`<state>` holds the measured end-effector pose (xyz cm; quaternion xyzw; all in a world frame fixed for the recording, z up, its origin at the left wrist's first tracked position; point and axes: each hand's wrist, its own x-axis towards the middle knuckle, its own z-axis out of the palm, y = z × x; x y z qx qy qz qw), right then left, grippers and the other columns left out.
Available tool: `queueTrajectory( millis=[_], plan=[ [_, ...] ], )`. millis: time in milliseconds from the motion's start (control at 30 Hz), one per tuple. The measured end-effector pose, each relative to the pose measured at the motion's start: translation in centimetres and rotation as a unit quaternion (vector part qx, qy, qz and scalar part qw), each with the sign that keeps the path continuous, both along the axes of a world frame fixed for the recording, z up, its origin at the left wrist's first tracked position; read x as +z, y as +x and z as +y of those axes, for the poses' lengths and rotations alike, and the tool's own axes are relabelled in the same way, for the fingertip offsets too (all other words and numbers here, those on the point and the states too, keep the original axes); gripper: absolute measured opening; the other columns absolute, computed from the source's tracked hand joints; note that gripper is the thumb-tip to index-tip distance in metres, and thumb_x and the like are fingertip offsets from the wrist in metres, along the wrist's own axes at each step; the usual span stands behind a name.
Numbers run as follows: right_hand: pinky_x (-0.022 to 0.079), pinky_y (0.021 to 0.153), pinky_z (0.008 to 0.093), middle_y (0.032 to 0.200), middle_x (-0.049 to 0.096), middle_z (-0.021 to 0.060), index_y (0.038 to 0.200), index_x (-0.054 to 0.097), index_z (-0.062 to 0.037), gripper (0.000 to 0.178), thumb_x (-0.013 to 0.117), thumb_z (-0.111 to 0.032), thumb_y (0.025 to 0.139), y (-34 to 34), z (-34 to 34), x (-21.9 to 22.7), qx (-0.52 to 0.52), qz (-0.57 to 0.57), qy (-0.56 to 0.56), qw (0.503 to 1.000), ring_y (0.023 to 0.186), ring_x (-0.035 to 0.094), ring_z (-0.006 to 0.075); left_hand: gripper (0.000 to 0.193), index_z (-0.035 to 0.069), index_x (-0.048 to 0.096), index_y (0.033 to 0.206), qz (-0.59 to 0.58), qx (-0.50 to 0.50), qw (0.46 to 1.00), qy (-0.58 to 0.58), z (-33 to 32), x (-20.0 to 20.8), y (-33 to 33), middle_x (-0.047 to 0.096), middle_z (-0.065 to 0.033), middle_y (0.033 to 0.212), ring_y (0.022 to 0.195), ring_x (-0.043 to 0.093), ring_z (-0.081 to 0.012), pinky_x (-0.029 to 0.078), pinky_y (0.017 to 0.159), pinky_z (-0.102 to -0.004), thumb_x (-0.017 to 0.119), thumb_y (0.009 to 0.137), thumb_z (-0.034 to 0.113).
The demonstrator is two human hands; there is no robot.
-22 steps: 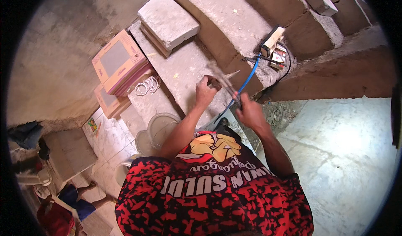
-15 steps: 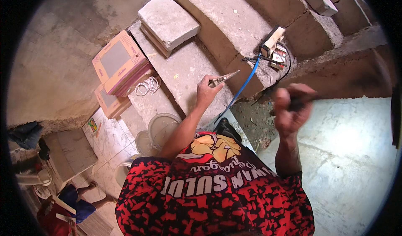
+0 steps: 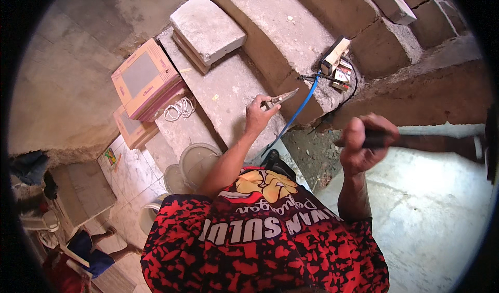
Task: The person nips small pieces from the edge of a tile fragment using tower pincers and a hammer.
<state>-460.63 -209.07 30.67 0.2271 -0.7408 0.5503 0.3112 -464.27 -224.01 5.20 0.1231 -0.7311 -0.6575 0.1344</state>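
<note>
My left hand is closed around a pointed grey metal tool, its tip angled up and to the right above a concrete step. The exact kind of this tool is unclear. On the right, my right hand is raised and wrapped around the dark handle of what looks like a hammer. That handle stretches to the right, and its far end merges into the dark rim of the picture. A blue cable runs just right of the pointed tool.
Concrete steps rise at the back. A square block, tile boxes and coiled white cord sit to the left, near buckets. A small device rests on a step. Another person's legs show lower left.
The right hand was blurred by motion and now shows clearly, with the handle pointing out to the right. My left hand and its pointed tool have stayed nearly in place.
</note>
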Motion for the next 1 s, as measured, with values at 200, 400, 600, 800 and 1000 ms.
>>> queueTrajectory(
  millis=[200,400,600,800,1000],
  plan=[
    [0.050,0.056,0.0459,0.067,0.059,0.0217,0.099,0.044,-0.0051,0.027,0.062,-0.010,0.079,-0.9,4.0,-11.6,0.062,-0.174,0.382,0.905,0.060,0.061,0.0390,0.034,0.004,0.062,0.093,0.049,-0.016,0.998,-0.027,0.9,0.6,-0.5,0.065,-0.0108,0.081,0.074,0.063,-0.0216,0.050,0.067,-0.0335,0.081,0.070,0.020],
    [0.045,0.056,0.0394,0.065,0.056,0.0178,0.100,0.052,-0.0023,0.030,0.065,-0.012,0.076,-0.6,2.0,-8.2,0.032,-0.337,0.383,0.860,0.058,0.059,0.0360,0.031,0.004,0.061,0.091,0.131,-0.005,0.991,-0.018,0.0,1.5,0.2,0.065,-0.0113,0.079,0.072,0.064,-0.0220,0.051,0.066,-0.0330,0.080,0.070,0.017],
    [0.045,0.057,0.0371,0.064,0.055,0.0169,0.103,0.053,-0.0020,0.032,0.066,-0.014,0.076,0.1,1.4,-10.1,0.055,-0.340,0.272,0.899,0.057,0.058,0.0316,0.035,0.004,0.061,0.092,0.045,0.034,0.993,-0.099,-2.9,2.5,0.1,0.064,-0.0109,0.074,0.068,0.062,-0.0237,0.050,0.063,-0.0354,0.081,0.070,0.021],
    [0.046,0.060,0.0287,0.069,0.056,0.0090,0.106,0.053,-0.0029,0.031,0.065,-0.011,0.078,0.0,-0.1,-4.3,0.054,-0.167,0.266,0.948,0.061,0.055,0.0159,0.039,0.003,0.063,0.100,0.070,0.002,0.992,-0.100,-2.7,1.5,0.0,0.066,-0.0137,0.079,0.066,0.063,-0.0241,0.051,0.062,-0.0347,0.079,0.073,0.026],
    [0.042,0.051,0.0246,0.076,0.054,0.0047,0.101,0.050,-0.0069,0.024,0.063,-0.006,0.081,-1.8,0.1,-1.3,0.094,0.022,-0.081,0.992,0.058,0.050,0.0136,0.036,0.007,0.066,0.107,0.119,-0.021,0.986,-0.119,-1.3,1.3,0.2,0.068,-0.0128,0.083,0.071,0.066,-0.0236,0.052,0.066,-0.0338,0.077,0.076,0.023]
  ],
)
